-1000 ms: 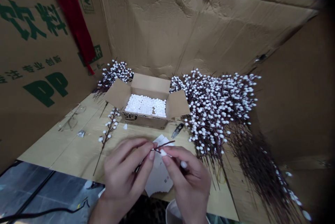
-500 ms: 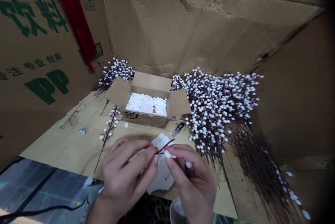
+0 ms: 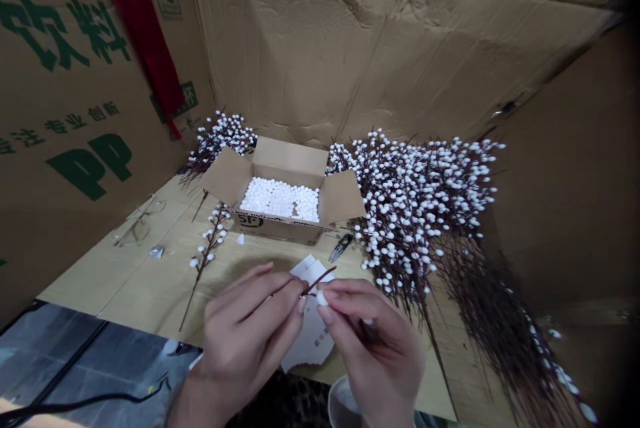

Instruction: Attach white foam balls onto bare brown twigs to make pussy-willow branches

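My left hand (image 3: 257, 321) is closed, pinching a thin brown twig stem (image 3: 323, 279) whose tip points up to the right. Between the thumb and forefinger of my right hand (image 3: 375, 341) sits a small white foam ball (image 3: 321, 297), against the end of a short side twig. Another white ball shows partly under my right fingers. Below both hands lies a white paper sheet (image 3: 313, 341). Ahead of them stands an open cardboard box (image 3: 280, 228) filled with white balls (image 3: 273, 198).
A single white-berried stem (image 3: 204, 251) lies left of the box. Thread snips (image 3: 341, 248) rest near its right corner. Berried stems (image 3: 410, 201) are heaped at right, beside bare brown stems (image 3: 490, 308). Eyeglasses (image 3: 140, 221) lie at left. Cardboard walls (image 3: 350, 48) enclose the table.
Both hands have shifted slightly to the right with the twig and ball. The ball stays at the side twig's end. Things on the table have not moved.
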Available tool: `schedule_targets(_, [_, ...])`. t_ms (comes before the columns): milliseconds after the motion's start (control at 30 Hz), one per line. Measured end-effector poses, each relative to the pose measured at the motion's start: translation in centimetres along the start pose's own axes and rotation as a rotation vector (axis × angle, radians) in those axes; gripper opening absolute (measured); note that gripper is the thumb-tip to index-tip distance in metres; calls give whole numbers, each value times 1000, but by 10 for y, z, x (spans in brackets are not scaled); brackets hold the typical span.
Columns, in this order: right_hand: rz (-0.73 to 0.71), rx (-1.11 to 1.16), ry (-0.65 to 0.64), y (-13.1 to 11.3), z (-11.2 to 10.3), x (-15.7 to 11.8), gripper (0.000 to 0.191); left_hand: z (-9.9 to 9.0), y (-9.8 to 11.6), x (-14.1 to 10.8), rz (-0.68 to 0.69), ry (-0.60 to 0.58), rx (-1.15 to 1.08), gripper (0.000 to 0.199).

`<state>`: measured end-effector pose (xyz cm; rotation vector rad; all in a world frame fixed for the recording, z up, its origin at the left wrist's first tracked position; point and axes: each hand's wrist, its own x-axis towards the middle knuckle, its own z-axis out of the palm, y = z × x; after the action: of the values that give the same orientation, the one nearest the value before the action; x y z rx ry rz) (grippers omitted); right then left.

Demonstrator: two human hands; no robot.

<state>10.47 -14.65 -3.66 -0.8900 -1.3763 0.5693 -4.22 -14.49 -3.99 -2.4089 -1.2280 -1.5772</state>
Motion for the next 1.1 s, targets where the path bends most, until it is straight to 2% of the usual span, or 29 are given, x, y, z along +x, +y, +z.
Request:
schedule_targets(367, [17, -36, -23, 5, 1, -5, 27, 0, 0, -3, 2, -12, -47, 15])
schedule_targets(733, [83, 45, -14, 9, 1, -8, 27, -3, 3, 2, 30, -25, -75, 15])
schedule_targets(1100, [174, 137, 9, 12, -2, -10, 27, 1, 5, 3, 36, -47, -3, 15])
